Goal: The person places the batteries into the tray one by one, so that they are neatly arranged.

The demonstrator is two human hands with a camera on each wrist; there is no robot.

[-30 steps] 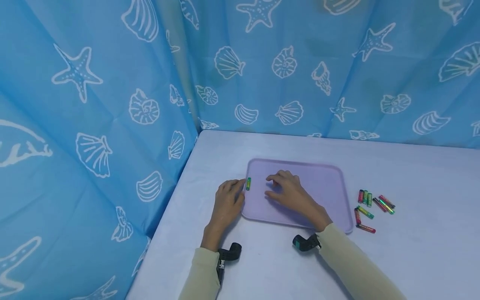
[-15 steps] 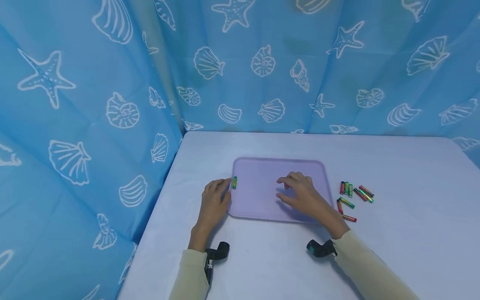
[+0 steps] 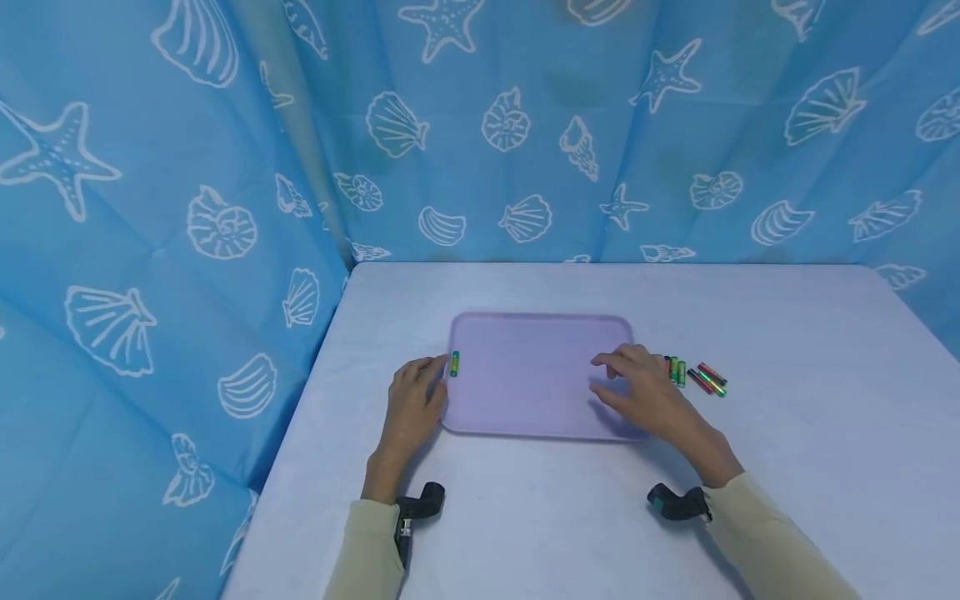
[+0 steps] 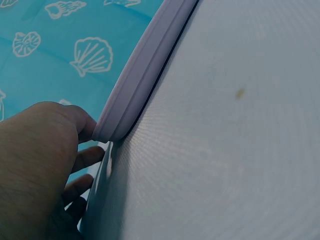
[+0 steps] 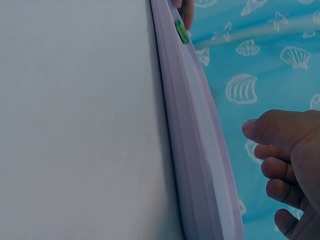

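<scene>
A lilac tray lies on the white table. One green battery rests along the inside of its left rim, and it also shows far off in the right wrist view. My left hand is at the tray's left edge, thumb against the rim and fingers loosely bent. Over the tray's right side hovers my right hand, holding nothing, with thumb and fingers apart. Just beyond it, right of the tray, lie several red and green batteries; the hand and forearm hide some of them.
A blue curtain with white shell and starfish prints hangs behind and to the left of the table. Black wrist cameras sit below both hands.
My right hand has moved right across the tray toward the loose batteries, now covering some. The left hand stays at the tray's left edge. The head view has turned slightly right.
</scene>
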